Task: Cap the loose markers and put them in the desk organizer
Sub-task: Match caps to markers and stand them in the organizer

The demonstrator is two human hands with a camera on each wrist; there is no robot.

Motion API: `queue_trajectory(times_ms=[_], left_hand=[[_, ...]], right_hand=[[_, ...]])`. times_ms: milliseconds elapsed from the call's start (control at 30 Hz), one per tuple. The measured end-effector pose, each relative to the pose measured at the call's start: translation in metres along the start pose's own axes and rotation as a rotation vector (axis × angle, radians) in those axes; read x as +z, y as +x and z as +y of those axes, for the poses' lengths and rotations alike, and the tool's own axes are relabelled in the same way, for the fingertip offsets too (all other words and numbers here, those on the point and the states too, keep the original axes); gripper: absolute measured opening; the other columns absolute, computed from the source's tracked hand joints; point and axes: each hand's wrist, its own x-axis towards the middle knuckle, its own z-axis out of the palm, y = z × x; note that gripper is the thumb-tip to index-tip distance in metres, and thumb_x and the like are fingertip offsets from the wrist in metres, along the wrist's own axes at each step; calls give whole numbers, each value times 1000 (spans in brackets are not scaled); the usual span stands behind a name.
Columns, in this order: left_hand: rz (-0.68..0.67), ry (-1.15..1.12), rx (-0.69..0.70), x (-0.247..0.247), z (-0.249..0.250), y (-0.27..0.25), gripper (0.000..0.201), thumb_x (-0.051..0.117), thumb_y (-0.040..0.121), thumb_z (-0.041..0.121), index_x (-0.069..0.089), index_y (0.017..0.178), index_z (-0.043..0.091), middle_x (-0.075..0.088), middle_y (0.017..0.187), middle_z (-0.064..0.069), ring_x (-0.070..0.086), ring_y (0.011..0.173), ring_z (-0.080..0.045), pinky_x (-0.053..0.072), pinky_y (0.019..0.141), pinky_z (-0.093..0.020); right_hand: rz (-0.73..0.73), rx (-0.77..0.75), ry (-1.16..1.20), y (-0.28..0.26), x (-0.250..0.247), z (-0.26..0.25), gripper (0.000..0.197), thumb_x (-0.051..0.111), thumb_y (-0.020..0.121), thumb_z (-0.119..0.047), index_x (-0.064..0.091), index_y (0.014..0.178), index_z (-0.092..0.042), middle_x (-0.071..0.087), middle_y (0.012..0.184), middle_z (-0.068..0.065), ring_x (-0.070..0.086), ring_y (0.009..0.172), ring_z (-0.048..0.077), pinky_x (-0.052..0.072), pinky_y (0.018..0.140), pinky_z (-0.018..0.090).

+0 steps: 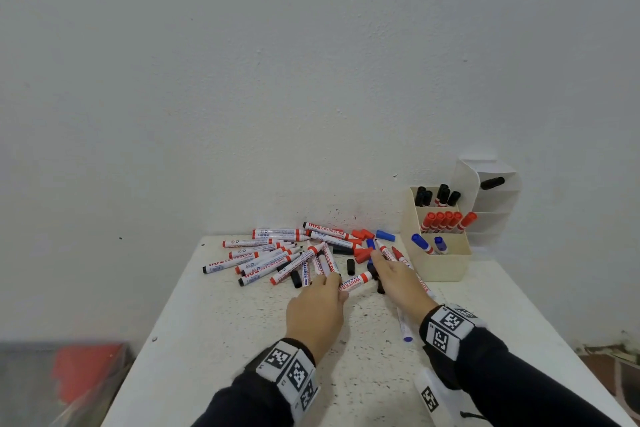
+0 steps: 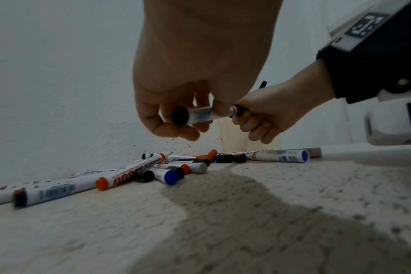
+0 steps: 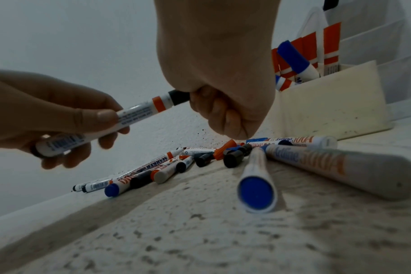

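A white whiteboard marker point(image 1: 356, 281) with a red band hangs just above the table between my hands. My left hand point(image 1: 329, 291) grips its barrel point(image 2: 198, 115) near the black tail end. My right hand point(image 1: 388, 274) curls its fingers point(image 3: 223, 113) round the black cap point(image 3: 179, 97) at the tip end. Behind my hands lies a pile of loose markers point(image 1: 277, 253), with loose black point(image 1: 350, 266), red point(image 1: 362, 235) and blue caps point(image 1: 385, 235) among them. The cream desk organizer point(image 1: 440, 269) stands at the right, holding capped black, red and blue markers in rows.
A white tiered holder point(image 1: 498, 215) stands behind the organizer against the wall, with a black marker point(image 1: 491, 183) in it. A blue-ended marker point(image 1: 404, 326) lies on the speckled table point(image 1: 242, 340) by my right wrist. Something red point(image 1: 86, 371) sits on the floor at the left.
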Motion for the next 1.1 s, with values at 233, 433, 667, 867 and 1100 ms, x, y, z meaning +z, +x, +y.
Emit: queue_trajectory(times_ms=[233,433,667,867,1100], left_hand=[[-113,-185,-20,4,5,7,33,33,100,33,60,110,17,62,86,-1,48,66,-13,46,65,-30],[-282,-439,-62,-4,9,8,37,30,101,37,53,77,19,43,61,7,36,49,-7,31,49,-19],[-530,-685,-258,-10,13,10,48,23,97,52,45,72,17,33,58,4,25,38,-9,23,39,-17],[-368,-731,-164,1,24,15,44,29,97,52,52,79,20,44,64,5,38,48,-7,33,45,-17],[-226,-642,-152,28,48,21,44,27,101,38,41,134,13,47,135,-7,46,120,-18,36,105,-33]], right_hand=[[-190,16,87,-10,-12,-3,41,28,99,-45,42,70,-18,34,57,-4,30,51,9,27,51,22],[-331,42,261,-13,-20,-3,36,30,100,-39,37,71,-19,32,53,-8,27,48,8,28,48,20],[-388,-11,269,-15,-25,-3,30,28,101,-35,38,79,-18,32,59,-5,29,53,8,32,52,19],[-268,-95,295,-16,-38,-9,25,38,100,-30,52,93,-11,51,59,-2,46,49,7,39,49,19],[254,-532,271,-12,-75,-39,11,40,98,-15,49,105,-17,58,84,1,51,62,9,46,58,23]])
